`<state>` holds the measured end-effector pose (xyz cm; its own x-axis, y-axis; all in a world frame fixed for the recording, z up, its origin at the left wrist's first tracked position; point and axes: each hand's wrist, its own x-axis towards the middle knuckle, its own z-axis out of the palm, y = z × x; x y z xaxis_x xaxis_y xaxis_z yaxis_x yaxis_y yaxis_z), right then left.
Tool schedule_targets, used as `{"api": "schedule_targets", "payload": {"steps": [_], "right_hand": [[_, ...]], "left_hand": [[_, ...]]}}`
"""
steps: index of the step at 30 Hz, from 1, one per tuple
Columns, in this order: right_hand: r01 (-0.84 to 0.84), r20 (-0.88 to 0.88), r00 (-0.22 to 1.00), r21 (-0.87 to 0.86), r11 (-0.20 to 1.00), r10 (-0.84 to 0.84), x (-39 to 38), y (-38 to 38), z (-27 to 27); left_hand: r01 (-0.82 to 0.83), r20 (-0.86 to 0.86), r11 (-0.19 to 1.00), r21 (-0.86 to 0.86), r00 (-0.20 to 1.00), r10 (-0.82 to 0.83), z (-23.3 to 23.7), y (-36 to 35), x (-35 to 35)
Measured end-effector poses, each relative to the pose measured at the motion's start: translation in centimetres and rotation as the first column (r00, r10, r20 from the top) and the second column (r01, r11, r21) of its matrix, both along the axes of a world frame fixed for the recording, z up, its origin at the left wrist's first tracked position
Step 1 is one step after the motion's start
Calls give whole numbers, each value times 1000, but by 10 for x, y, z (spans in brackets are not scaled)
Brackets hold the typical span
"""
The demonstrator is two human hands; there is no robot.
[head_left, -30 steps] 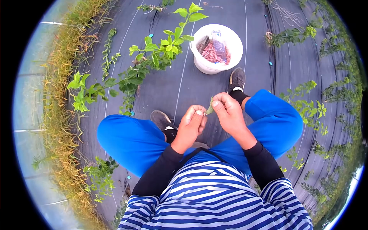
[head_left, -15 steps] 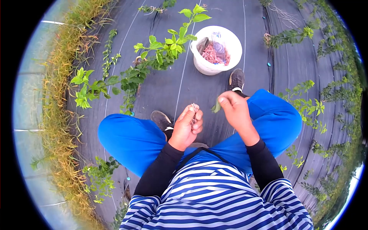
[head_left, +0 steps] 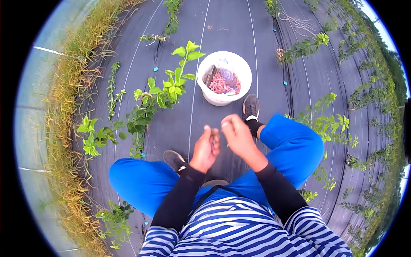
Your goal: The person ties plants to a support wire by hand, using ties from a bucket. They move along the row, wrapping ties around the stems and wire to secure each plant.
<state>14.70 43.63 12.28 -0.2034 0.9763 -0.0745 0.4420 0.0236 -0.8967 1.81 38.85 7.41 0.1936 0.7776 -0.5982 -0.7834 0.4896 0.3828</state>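
Note:
My left hand [head_left: 206,149] is closed, thumb up, above the ground between my knees. It wraps round a bunch of thin pinkish strands, mostly hidden by the fingers. Close by on its right, my right hand [head_left: 240,138] has its fingers curled, and motion smears the fingertips. Whether anything is pinched there I cannot make out. Beyond both hands stands a white bucket [head_left: 245,79]. Inside it lie pinkish-red strands [head_left: 220,83], a clear plastic bag [head_left: 227,76] and a dark flat piece [head_left: 209,75].
A leafy plant [head_left: 165,96] rises through the black ground sheet [head_left: 171,135] left of the bucket. More plants [head_left: 304,49] grow in rows on the right. Dry grass [head_left: 64,128] borders the left side. My shoes [head_left: 251,107] rest near the bucket.
My right hand has moved left, nearer my left hand, and the green leaf at its fingers no longer shows. The view has shifted, so the bucket appears lower and farther left.

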Motion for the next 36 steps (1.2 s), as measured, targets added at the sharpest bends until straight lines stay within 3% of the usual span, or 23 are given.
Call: {"api": "schedule_targets", "payload": {"steps": [2,3,4,5,6,8,9,10,12,13,16,18,20,22,23,26,28,30,32,33,34,35,36], "right_hand": [[59,-115,991,-72,996,-67,6,46,-11],[109,24,994,-40,993,-109,8,72,-12],[149,26,988,41,988,-150,9,97,-17],[154,18,988,79,985,-156,9,121,-18],[115,175,977,32,993,-118,8,144,-20],[-27,240,971,121,992,-3,8,177,-43],[-45,256,967,126,991,11,9,194,-60],[-55,271,962,134,989,16,12,204,-70],[28,264,962,134,991,-63,20,207,-61],[105,263,955,137,985,-139,23,209,-59],[189,160,968,50,981,-194,35,214,-88],[207,109,971,73,976,-214,35,206,-102],[265,-89,961,25,964,-262,6,165,-54],[255,-127,961,81,964,-244,2,165,-94],[226,-157,967,168,960,-201,-6,158,-97],[69,-143,989,161,985,-46,-38,127,-87],[-80,23,997,198,977,77,-56,112,-95],[-261,133,959,58,964,252,-64,101,-115],[-320,66,947,89,943,315,-72,86,-155],[-333,0,942,-122,935,335,-79,76,-142],[-386,69,913,-179,905,403,-76,73,-160],[-431,132,873,-240,870,469,-74,71,-179],[-441,136,866,-246,863,481,-76,66,-182]], "left_hand": [[-85,-51,996,-4,995,85,-8,50,6],[-148,-74,989,-7,986,147,-8,79,12],[-163,-147,983,80,974,173,-6,106,16],[-281,-209,960,-11,939,272,-8,136,22],[-185,-209,977,106,957,204,27,145,20],[-178,-316,984,-8,934,166,-19,175,10],[-161,-524,985,-66,846,103,0,166,13],[-115,-508,993,14,855,106,-2,152,10],[89,-507,993,-80,854,-117,48,106,2],[244,-465,970,-8,858,-220,53,86,-9],[560,-424,798,222,792,-438,99,21,-46],[666,-546,574,476,735,-401,135,-16,-81],[436,-357,421,796,899,-256,161,-47,-119],[203,-198,399,894,979,-53,178,-83,-166],[21,-100,428,903,981,163,180,-103,-182],[-507,99,382,773,692,715,157,-142,-229],[-616,-64,464,637,558,827,122,-146,-262],[-656,-207,589,473,567,797,82,-144,-284],[-731,-378,646,221,546,748,25,-137,-308],[-631,-501,730,263,557,662,-9,-134,-323],[-518,-619,808,281,545,565,-10,-118,-326],[-543,-552,773,328,554,623,-12,-107,-318],[-237,-802,931,278,476,360,-49,-104,-347]]}}
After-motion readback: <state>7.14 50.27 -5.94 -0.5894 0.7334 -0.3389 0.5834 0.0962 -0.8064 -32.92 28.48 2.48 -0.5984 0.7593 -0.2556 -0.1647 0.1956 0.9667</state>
